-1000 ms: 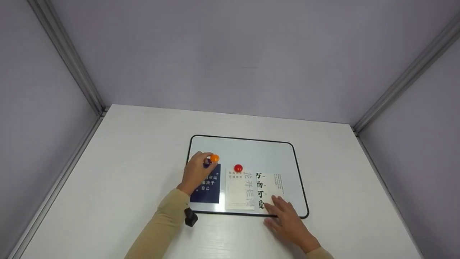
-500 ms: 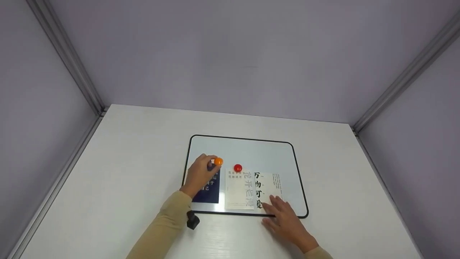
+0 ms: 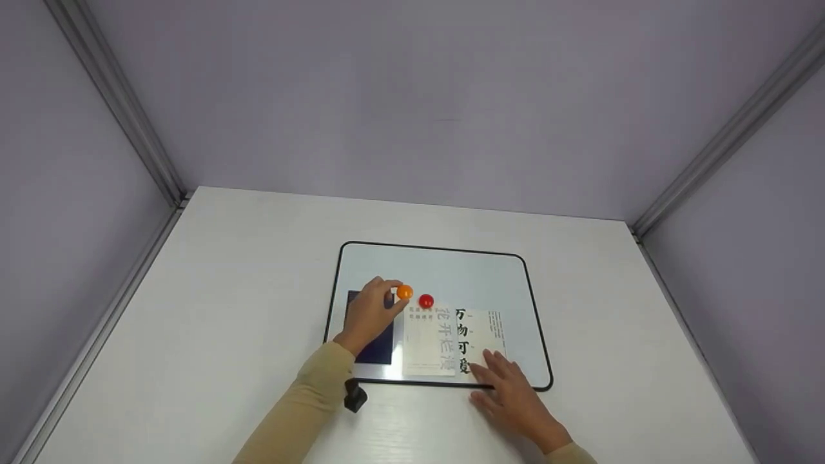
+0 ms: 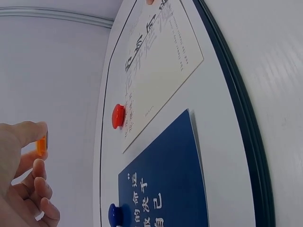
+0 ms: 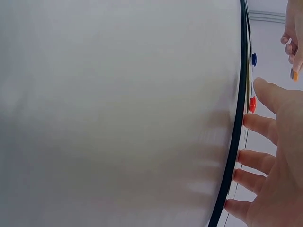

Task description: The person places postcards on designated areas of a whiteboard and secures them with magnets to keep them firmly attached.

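Note:
My left hand [image 3: 370, 314] pinches an orange round magnet [image 3: 405, 292] between thumb and fingertip, held off the whiteboard [image 3: 451, 274]. Just right of it a red magnet [image 3: 426, 301] sits at the top of a cream card [image 3: 425, 351] with grey characters. A dark blue card [image 4: 165, 165] lies under my left hand, and a blue magnet [image 4: 115, 215] at its top edge shows in the left wrist view. With fingers spread and fairly straight, my right hand [image 3: 514, 399] rests on the lower part of a cream card [image 3: 483, 325] with black characters and the board's near edge.
The black-rimmed whiteboard lies on a white table [image 3: 245, 270]. Grey walls [image 3: 412, 109] stand behind and at both sides. A black device [image 3: 355, 396] is at the left wrist.
My left hand has moved right with the orange magnet, from above the blue card toward the red magnet. The right hand stays in nearly the same place.

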### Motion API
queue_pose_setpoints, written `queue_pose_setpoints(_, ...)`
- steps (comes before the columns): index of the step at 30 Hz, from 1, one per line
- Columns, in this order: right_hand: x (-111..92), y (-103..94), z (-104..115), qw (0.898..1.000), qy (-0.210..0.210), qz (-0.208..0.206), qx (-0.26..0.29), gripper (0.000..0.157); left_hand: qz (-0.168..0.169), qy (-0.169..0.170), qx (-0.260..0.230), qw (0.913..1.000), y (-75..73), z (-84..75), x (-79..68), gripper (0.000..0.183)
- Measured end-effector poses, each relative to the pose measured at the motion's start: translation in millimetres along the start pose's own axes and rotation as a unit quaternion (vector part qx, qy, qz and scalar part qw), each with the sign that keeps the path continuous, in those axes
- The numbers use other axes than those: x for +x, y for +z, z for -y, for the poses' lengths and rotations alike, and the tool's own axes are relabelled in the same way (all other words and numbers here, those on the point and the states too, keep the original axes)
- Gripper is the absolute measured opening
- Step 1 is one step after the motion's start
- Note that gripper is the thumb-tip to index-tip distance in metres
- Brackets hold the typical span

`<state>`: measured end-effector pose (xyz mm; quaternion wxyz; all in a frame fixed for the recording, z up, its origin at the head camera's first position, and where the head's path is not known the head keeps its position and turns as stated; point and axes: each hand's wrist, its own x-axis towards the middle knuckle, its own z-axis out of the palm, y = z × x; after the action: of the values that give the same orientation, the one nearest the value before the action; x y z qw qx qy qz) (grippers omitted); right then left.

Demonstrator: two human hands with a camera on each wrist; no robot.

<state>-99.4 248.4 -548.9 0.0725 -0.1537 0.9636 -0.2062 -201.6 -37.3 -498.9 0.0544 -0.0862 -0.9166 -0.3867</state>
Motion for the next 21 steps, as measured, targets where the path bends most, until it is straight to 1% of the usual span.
queue_pose_setpoints(6, -0.9, -1.1, 1.1, 1.0, -0.007, -0.007, 0.01, 0.052, -0.003, 0.022, 0.011, 0.9997, 4.6, -3.5, 1.1, 0.035)
queue_pose_setpoints(15, 0.0, -1.9, 0.9, 1.0, -0.006, -0.004, 0.009, 0.052, 0.0, 0.024, 0.0, 0.9997, 11.9, -5.9, 1.8, 0.033)
queue_pose_setpoints(21, 0.4, -1.5, 0.5, 1.0, -0.014, -0.015, 0.008, 0.051, -0.004, 0.04, 0.009, 0.9991, 18.5, -9.0, 2.2, 0.034)
